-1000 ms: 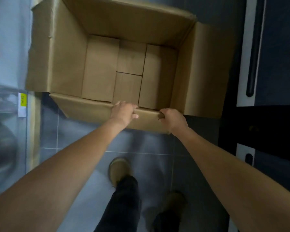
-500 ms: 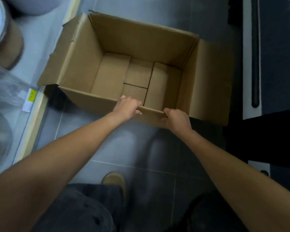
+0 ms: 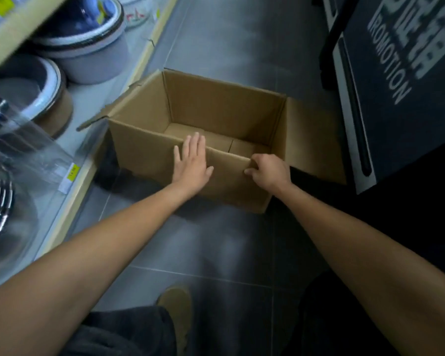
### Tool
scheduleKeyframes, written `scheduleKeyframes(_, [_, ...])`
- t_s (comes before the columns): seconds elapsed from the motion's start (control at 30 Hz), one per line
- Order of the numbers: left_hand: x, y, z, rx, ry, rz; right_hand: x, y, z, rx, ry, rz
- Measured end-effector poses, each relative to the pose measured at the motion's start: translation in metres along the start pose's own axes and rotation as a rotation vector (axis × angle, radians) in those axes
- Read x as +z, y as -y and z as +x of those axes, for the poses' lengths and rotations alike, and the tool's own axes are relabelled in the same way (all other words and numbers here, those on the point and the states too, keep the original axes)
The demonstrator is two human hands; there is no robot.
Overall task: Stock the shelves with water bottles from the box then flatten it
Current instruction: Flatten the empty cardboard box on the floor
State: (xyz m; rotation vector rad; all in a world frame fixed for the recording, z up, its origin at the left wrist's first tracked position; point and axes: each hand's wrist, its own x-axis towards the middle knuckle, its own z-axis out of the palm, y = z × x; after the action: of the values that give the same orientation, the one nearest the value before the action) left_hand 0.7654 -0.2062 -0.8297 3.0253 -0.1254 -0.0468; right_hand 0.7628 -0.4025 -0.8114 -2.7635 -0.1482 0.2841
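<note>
An empty brown cardboard box (image 3: 144,147) stands open on the grey tiled floor, its top flaps folded outward. No water bottles show inside it or elsewhere in the frame. My left hand (image 3: 192,163) lies flat with straight fingers against the near wall, fingertips reaching over the top edge. My right hand (image 3: 266,170) grips the same near edge further right, fingers curled over the rim and thumb on the outside.
A low shelf (image 3: 88,176) with yellow price tags runs along the left, holding round pots with lids (image 3: 88,42) and clear plastic wrap. A dark promotion sign (image 3: 401,80) stands at the right. My shoe (image 3: 176,304) is on the floor below.
The box has come down onto the floor and sits further from me. My left hand let go of the near edge and now lies flat on the wall. My right hand keeps its grip.
</note>
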Motion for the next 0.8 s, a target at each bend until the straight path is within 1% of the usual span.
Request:
scheduleKeyframes(0.07, [-0.024, 0.000, 0.001, -0.136, -0.058, -0.099, -0.031, 0.012, 0.009, 0.025, -0.046, 0.030])
scheduleKeyframes(0.13, [-0.043, 0.005, 0.000, -0.259, -0.078, -0.194, -0.054, 0.024, 0.017, 0.050, -0.074, 0.089])
scheduleKeyframes(0.23, [-0.057, 0.015, -0.002, -0.454, -0.026, -0.418, -0.072, 0.038, 0.022, 0.126, -0.065, 0.222])
scheduleKeyframes(0.3, [-0.066, 0.023, -0.001, -0.573, 0.053, -0.645, -0.080, 0.045, 0.025, 0.186, -0.046, 0.313])
scheduleKeyframes(0.33, [-0.073, 0.026, -0.001, -0.595, 0.105, -0.719, -0.086, 0.049, 0.025, 0.208, -0.044, 0.351])
scheduleKeyframes(0.4, [-0.077, 0.028, -0.002, -0.564, 0.198, -0.751, -0.094, 0.055, 0.027, 0.243, -0.040, 0.451])
scheduleKeyframes(0.47, [-0.079, 0.028, 0.000, -0.519, 0.209, -0.795, -0.102, 0.063, 0.030, 0.265, -0.037, 0.561])
scheduleKeyframes(0.53, [-0.081, 0.025, 0.004, -0.517, 0.162, -0.921, -0.107, 0.071, 0.035, 0.279, -0.037, 0.663])
scheduleKeyframes(0.63, [-0.088, 0.019, 0.011, -0.554, 0.072, -1.208, -0.109, 0.080, 0.043, 0.299, -0.047, 0.803])
scheduleKeyframes(0.67, [-0.090, 0.017, 0.011, -0.548, 0.049, -1.265, -0.107, 0.079, 0.044, 0.309, -0.054, 0.841])
scheduleKeyframes(0.73, [-0.097, 0.017, 0.014, -0.514, -0.016, -1.259, -0.101, 0.076, 0.044, 0.323, -0.067, 0.866])
scheduleKeyframes(0.8, [-0.109, 0.017, 0.020, -0.468, -0.051, -1.223, -0.092, 0.070, 0.042, 0.299, -0.083, 0.807])
